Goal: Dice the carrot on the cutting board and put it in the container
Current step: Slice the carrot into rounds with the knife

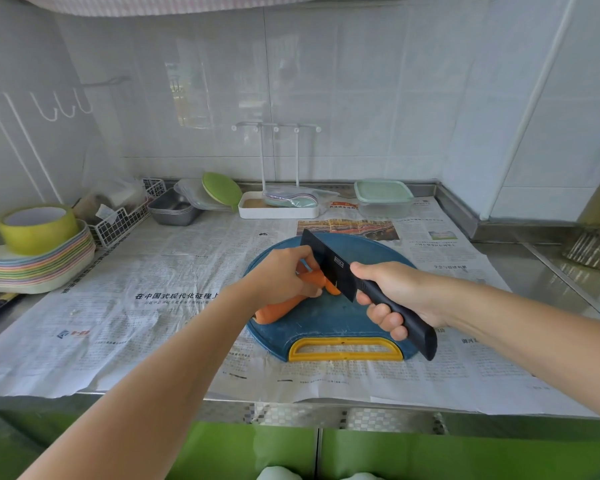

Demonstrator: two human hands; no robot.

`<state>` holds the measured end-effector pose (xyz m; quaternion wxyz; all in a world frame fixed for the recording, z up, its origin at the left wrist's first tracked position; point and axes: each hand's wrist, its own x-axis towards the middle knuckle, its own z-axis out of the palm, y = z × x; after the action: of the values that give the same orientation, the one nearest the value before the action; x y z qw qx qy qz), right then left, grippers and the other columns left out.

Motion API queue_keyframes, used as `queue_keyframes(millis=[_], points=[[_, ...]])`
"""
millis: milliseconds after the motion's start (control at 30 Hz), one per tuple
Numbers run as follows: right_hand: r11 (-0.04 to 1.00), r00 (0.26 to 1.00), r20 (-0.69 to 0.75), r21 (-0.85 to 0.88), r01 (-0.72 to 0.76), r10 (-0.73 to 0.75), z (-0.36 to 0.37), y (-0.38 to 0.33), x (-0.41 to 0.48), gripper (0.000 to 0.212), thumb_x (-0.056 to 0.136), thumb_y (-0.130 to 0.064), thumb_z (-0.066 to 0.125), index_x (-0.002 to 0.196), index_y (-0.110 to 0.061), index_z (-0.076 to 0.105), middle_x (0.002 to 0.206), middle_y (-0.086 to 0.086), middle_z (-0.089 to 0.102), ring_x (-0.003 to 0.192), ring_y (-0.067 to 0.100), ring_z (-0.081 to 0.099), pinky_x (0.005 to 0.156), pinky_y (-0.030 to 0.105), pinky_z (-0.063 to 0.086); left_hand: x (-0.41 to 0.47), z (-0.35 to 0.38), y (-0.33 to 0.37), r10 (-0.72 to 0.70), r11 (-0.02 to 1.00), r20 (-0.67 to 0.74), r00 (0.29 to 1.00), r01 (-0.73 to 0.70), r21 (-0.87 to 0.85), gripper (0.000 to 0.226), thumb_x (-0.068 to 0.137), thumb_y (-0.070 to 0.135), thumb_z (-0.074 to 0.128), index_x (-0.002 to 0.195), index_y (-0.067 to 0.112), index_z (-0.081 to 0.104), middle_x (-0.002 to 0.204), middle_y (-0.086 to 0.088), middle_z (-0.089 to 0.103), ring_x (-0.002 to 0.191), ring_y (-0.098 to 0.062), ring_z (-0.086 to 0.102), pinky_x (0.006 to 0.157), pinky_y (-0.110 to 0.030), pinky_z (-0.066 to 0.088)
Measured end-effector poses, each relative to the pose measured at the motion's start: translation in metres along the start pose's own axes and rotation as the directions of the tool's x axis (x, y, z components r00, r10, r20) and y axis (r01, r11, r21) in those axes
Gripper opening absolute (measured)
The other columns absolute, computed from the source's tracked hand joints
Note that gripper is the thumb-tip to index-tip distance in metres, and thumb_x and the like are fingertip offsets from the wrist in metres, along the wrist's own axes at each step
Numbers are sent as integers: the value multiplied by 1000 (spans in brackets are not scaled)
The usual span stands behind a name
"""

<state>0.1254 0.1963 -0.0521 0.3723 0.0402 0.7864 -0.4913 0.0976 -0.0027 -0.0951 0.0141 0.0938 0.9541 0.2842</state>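
An orange carrot (280,309) lies across the round blue cutting board (326,320), which has a yellow handle at its near edge. My left hand (281,271) grips the carrot from above, with curled fingers covering its middle. My right hand (397,294) holds the black handle of a black knife (329,263). The blade stands in the carrot right beside my left fingers, and a short orange piece (332,289) shows at the blade. A clear container with a pale green lid (383,197) stands at the back right of the counter.
Newspaper (174,306) covers the steel counter. A stack of coloured plates with a yellow-green tape roll (37,230) stands at the left. A wire basket (125,220), metal trays (174,207), a green dish (220,190) and a white rack tray (278,207) line the back wall.
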Motion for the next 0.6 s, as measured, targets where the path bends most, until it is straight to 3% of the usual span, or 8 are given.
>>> queue_keyframes(millis=[300,433,600], points=[[1000,1000,-13,-5,-23,23,9,8,10,51,100,-59,31,79,-14,41,48,-1,36,35,11,32,35,18,32,3,1,-5,13,1000,9,1000,-13,-10,33,76,32,76,99,28,54,102,7,55,93,-13,52,73,-24,38],[999,1000,-17,28,-23,23,20,22,20,49,100,-59,33,80,-15,40,51,1,37,36,13,32,37,20,31,3,0,-8,14,999,0,1000,-14,-37,32,76,31,76,99,28,54,94,12,52,90,-11,52,69,-21,39],[996,1000,-25,93,-10,13,23,28,23,49,99,-59,35,81,-14,41,50,1,38,36,13,33,36,20,33,5,1,-11,-6,998,-2,1000,6,-69,32,75,32,77,98,28,56,101,4,57,91,-13,53,74,-25,40]])
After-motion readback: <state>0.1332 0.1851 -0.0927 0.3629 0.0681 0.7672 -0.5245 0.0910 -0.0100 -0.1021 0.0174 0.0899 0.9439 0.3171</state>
